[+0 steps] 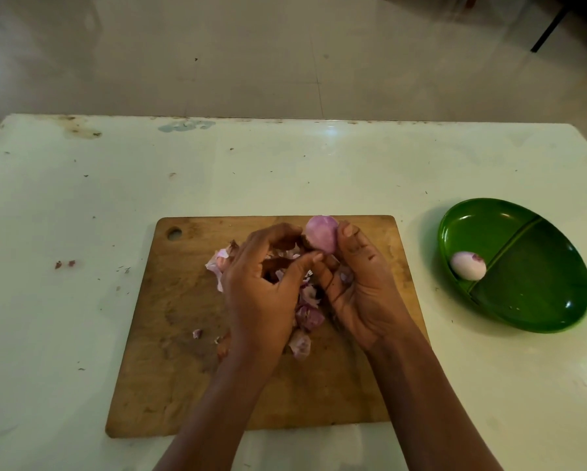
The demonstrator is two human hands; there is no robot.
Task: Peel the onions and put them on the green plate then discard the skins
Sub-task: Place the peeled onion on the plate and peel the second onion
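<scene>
A purple onion [321, 234] is held above the wooden cutting board [169, 351]. My right hand [363, 287] grips it from the right, thumb against its side. My left hand [264, 290] curls at the onion's lower left, thumb and fingers pinching at a brown flap of skin there. Loose pink and brown skins [305, 314] lie piled on the board under and between both hands. To the right stands the green divided plate [536, 294] with one peeled pale onion [468, 265] in its left compartment.
The board lies on a pale green table [81, 215] with stains and small skin scraps [64, 264] at the left. Beyond the table's far edge is a tiled floor, with a dark furniture leg [550, 28] at the top right.
</scene>
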